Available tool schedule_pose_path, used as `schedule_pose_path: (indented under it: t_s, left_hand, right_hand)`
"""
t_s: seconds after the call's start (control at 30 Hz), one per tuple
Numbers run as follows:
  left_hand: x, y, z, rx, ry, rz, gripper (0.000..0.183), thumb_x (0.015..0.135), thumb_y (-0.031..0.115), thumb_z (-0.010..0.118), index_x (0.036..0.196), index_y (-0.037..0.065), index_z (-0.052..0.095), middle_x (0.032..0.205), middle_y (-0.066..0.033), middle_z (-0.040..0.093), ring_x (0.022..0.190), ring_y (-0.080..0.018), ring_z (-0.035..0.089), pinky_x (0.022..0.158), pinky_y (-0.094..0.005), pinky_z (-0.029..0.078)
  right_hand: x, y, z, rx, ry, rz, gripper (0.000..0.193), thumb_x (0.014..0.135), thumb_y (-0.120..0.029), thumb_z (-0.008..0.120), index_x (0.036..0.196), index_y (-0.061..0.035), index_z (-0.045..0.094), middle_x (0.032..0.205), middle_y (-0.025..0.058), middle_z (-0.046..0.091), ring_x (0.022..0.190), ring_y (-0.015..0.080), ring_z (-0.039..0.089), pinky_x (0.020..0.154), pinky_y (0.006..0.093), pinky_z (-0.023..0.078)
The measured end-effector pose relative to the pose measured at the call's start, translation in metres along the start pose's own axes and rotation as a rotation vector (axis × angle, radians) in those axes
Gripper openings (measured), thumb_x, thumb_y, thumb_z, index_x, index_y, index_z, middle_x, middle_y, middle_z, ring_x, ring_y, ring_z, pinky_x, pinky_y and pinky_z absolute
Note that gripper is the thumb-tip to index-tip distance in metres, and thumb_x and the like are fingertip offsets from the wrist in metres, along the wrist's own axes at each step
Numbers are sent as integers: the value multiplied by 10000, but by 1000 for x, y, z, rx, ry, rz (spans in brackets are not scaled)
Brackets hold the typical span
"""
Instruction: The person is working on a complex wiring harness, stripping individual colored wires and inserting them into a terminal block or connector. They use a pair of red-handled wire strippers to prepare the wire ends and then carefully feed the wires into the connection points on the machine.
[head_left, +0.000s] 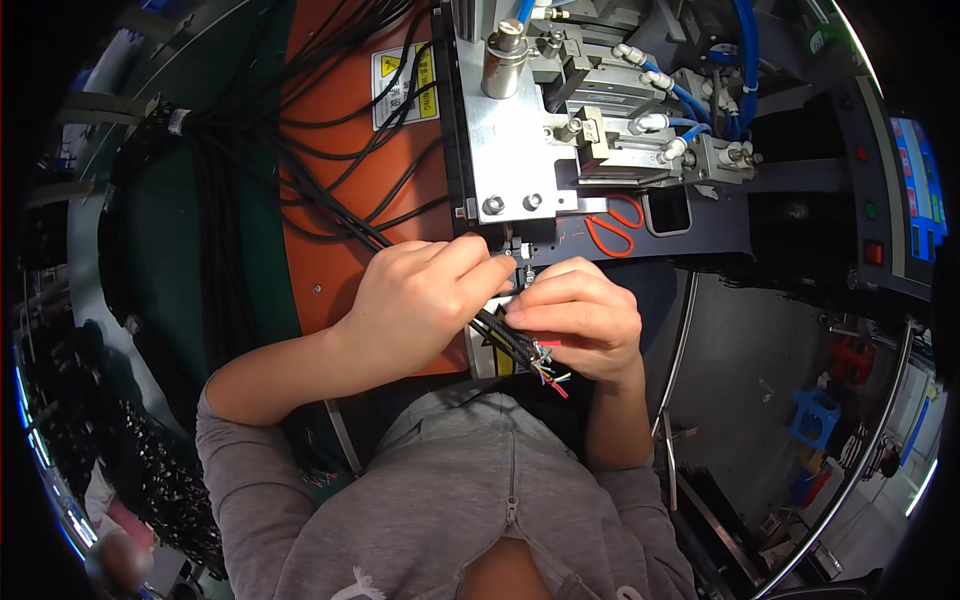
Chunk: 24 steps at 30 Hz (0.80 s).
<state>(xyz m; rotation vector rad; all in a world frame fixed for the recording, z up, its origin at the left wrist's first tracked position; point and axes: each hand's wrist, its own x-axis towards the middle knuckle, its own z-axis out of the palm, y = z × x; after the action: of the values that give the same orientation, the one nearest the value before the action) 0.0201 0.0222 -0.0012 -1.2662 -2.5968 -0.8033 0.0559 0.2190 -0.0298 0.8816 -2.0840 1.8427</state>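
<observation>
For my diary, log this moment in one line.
left hand: by metal fixture; right hand: by black cables; coloured wires: exposed

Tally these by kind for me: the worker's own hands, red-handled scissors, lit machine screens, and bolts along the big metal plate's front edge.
Hands: 2 (left hand, right hand)
Red-handled scissors: 1
Lit machine screen: 1
Front-edge bolts: 2 (left bolt, right bolt)
Total: 6

On my feed I see red-handled scissors (612, 226) at two o'clock, a yellow-and-white hazard label (392, 92) at eleven, a blue plastic stool (815, 418) near four.
</observation>
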Motion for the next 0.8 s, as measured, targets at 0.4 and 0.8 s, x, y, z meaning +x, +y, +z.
schedule_pose_path:
  t_s: [0.4,0.8]
  left_hand:
    - [9,1,-12,-186,267,185,318,668,91,709,979,28,684,869,-85,648,705,-183,615,597,-274,457]
    - [6,-2,-1,-154,290,151,203,722,128,708,892,44,636,715,-27,572,582,-145,573,450,-257,427]
  right_hand:
    - [-3,1,11,-66,362,155,184,639,13,786,780,-23,674,727,61,646,667,167,600,625,271,446]
    - [13,-8,24,-93,400,1,149,742,-14,741,869,16,669,873,113,679,797,232,632,727,307,490]
